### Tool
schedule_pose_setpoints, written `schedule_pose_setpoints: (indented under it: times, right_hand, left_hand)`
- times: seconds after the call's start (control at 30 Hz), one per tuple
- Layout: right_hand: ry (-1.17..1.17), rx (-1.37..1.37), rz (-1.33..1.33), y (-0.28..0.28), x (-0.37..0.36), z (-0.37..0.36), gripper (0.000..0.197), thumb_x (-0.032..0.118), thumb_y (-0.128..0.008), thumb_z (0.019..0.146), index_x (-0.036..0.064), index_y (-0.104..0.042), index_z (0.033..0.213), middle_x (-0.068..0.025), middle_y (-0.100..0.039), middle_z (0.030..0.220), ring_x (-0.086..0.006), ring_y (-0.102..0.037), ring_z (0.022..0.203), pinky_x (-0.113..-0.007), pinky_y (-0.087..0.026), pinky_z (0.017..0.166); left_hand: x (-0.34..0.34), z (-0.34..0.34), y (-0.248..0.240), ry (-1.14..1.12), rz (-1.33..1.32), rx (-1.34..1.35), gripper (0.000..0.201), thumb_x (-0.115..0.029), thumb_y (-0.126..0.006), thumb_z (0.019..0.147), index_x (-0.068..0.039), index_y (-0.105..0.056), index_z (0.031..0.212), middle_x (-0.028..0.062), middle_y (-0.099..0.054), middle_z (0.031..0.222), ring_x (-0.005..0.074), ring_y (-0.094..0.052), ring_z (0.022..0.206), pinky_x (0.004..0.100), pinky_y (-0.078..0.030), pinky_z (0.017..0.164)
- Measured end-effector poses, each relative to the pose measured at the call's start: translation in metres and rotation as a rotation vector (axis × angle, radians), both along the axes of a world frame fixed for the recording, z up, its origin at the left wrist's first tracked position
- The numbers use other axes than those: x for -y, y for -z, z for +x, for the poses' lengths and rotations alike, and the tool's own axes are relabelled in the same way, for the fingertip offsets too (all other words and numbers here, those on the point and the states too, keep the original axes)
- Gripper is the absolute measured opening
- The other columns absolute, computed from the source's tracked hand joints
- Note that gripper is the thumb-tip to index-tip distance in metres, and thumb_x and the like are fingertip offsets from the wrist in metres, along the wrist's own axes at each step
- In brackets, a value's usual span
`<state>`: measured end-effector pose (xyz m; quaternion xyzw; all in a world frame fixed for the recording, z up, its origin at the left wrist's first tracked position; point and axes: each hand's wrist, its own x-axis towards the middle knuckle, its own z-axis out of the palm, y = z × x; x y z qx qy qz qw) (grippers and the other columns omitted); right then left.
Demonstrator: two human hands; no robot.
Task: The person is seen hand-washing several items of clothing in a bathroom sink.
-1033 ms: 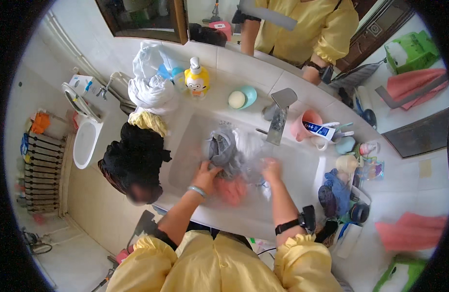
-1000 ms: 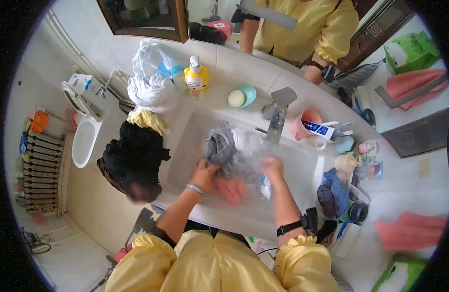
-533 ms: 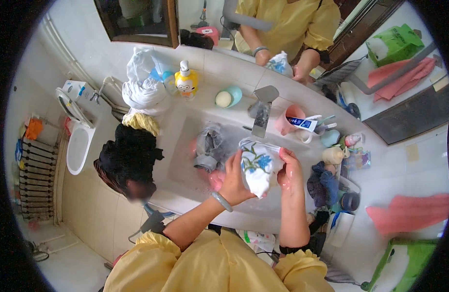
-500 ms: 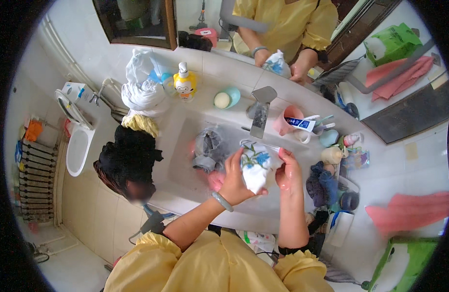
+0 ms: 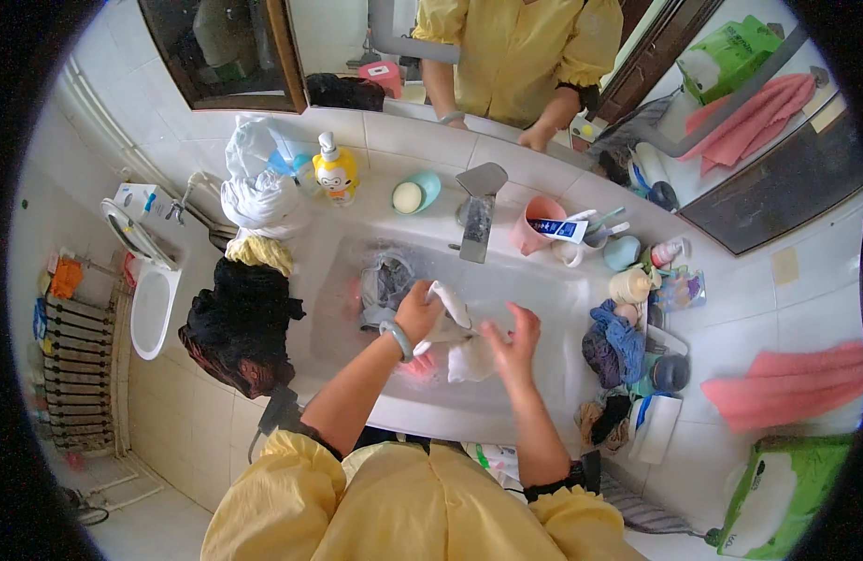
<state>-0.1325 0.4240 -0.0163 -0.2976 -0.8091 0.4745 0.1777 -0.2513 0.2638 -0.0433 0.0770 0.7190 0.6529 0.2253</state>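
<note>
A wet-looking white cloth hangs over the washbasin, its lower part bunched low in the basin. My left hand, with a pale bangle at the wrist, is closed on the upper edge of the cloth. To the right, my right hand has its fingers apart, the thumb close beside the cloth; whether it touches cannot be made out. Grey garments lie in the left part of the basin. Something pink shows partly behind my left forearm.
A chrome faucet rises at the basin's back. Along the rim stand a yellow pump bottle, a soap dish and a pink cup. Dark clothes are heaped left. Blue cloth and bottles crowd the right rim.
The cloth, earlier between both hands with its blue flower print showing, now hangs lower from my left hand, print out of sight. My right hand has let go and lowered slightly.
</note>
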Motion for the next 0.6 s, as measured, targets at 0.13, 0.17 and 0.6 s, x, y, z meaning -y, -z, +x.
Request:
schedule_pose_setpoints:
  times: [0.13,0.17,0.6]
  right_hand:
    - [-0.44,0.049,0.481,0.016,0.032,0.001,0.051,0.026,-0.063,0.082,0.008,-0.047,0.127,-0.017,-0.035,0.139,-0.037,-0.034,0.127,-0.049,-0.032,0.099]
    - [-0.51,0.25,0.446,0.02,0.036,0.001,0.052,0.03,-0.06,0.084,0.0086,-0.045,0.129,-0.0173,-0.034,0.142,-0.0394,-0.03,0.131,-0.052,-0.029,0.102]
    - [-0.394,0.245,0.455,0.16,-0.015,-0.022,0.032,0.021,-0.055,0.084,0.0115,-0.061,0.115,-0.0149,-0.048,0.132,-0.0366,-0.047,0.117,-0.047,-0.038,0.098]
  left_hand:
    - [-0.017,0.014,0.025,0.113,-0.344,-0.113,0.033,-0.015,-0.053,0.087,-0.003,-0.048,0.117,0.0218,-0.062,0.098,0.033,-0.063,0.089,0.0373,-0.049,0.077]
    - [-0.016,0.017,0.047,0.165,-0.301,-0.137,0.037,-0.013,-0.051,0.087,-0.003,-0.046,0.122,0.0247,-0.062,0.096,0.0392,-0.062,0.088,0.0417,-0.049,0.077]
    - [-0.01,0.013,0.047,0.522,-0.639,-0.098,0.062,-0.018,-0.071,0.07,-0.014,-0.05,0.128,0.0188,-0.059,0.115,0.034,-0.057,0.108,0.0403,-0.045,0.091]
